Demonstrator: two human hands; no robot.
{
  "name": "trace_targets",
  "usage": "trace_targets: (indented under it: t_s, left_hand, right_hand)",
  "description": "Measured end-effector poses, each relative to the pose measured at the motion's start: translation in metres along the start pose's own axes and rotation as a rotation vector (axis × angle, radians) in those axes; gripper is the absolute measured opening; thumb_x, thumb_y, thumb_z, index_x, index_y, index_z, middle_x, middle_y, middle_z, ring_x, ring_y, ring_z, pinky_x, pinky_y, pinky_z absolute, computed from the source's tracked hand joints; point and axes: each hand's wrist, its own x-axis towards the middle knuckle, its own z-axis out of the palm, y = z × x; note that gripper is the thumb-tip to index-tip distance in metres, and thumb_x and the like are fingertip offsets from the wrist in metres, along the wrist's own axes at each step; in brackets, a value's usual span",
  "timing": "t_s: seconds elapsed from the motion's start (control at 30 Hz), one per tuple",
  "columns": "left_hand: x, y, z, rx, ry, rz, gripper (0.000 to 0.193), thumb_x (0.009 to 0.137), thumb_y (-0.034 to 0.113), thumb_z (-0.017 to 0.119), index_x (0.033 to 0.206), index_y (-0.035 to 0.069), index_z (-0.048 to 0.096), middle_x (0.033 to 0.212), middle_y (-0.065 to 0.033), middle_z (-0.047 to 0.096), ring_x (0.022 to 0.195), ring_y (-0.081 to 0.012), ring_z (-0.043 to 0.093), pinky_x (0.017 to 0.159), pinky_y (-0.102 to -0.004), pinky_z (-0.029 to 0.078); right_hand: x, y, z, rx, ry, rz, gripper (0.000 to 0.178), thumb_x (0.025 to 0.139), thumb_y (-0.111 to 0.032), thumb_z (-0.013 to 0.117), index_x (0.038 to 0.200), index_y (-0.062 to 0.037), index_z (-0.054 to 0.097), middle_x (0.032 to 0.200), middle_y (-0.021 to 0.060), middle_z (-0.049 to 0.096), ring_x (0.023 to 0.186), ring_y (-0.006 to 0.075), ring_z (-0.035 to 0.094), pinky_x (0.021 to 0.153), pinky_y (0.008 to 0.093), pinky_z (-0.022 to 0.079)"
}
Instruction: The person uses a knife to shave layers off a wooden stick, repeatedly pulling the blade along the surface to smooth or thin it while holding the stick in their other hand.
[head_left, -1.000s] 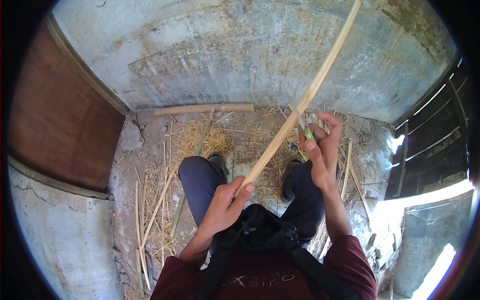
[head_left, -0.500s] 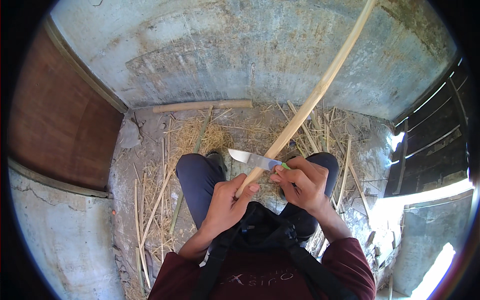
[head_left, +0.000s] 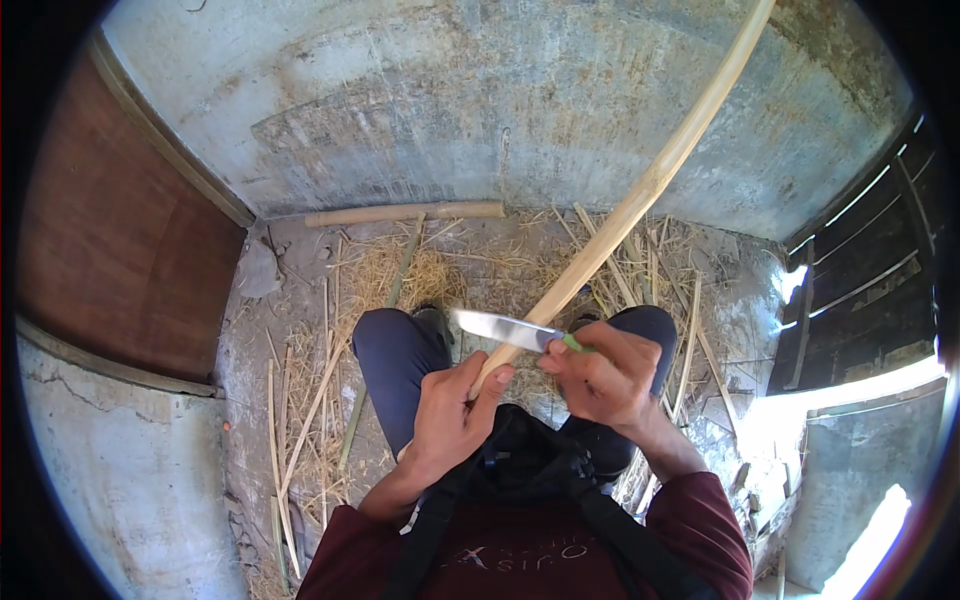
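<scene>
On the far left a brown wooden board [head_left: 120, 270] leans against the pale wall [head_left: 480, 110], and the floor [head_left: 250, 350] below it is strewn with dry straw [head_left: 400, 275] and thin split strips [head_left: 310, 420]. A short cut pole [head_left: 405, 213] lies along the foot of the wall, well apart from the work.

The left hand [head_left: 450, 420] is closed around the near end of a long pale cane [head_left: 640, 195], holding it low between the knees [head_left: 395, 345]. From there the cane rises to the far right and runs out of the top of the view. The right hand [head_left: 600, 375] is wrapped tight around the green handle of a knife [head_left: 505, 328], whose blade points left and lies across the cane just above the left thumb.

The step in hand looks like shaving or splitting the cane at its near end, with the blade set at its start. The next move probably calls for a steady stroke along the cane and away from the body, with the left thumb kept below the edge, since it sits just beside the blade.

Open room is best up the length of the cane toward the far wall. To the right, more strips [head_left: 690, 340] lean near the right knee, and a dark slatted door [head_left: 860, 260] closes that side, with bright light low beneath it. The knees hem the work in on both sides, so sideways swings have little space.
</scene>
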Motion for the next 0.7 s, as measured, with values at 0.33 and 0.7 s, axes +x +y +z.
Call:
trace_targets:
  t_s: [0.33,0.7]
  left_hand:
    - [-0.006,-0.001,0.0,0.042,0.01,0.002,0.033,0.11,0.024,0.066,0.091,-0.002,0.059,0.063,-0.0192,0.054,0.051,-0.0359,0.059,0.05,-0.0421,0.041]
    - [-0.013,-0.009,0.001,0.081,-0.016,-0.095,0.034,0.111,0.024,0.065,0.09,-0.003,0.06,0.062,-0.019,0.054,0.051,-0.038,0.059,0.05,-0.0424,0.042]
  right_hand:
    - [0.0,0.001,0.004,-0.065,0.015,-0.012,0.023,0.079,-0.014,0.093,0.095,-0.012,0.077,0.076,0.0034,0.066,0.053,0.0162,0.062,0.044,0.0308,0.045]
    - [0.019,0.044,-0.003,-0.144,0.142,0.13,0.016,0.088,-0.004,0.087,0.091,-0.0058,0.072,0.077,0.011,0.068,0.055,0.0192,0.064,0.044,0.0324,0.044]
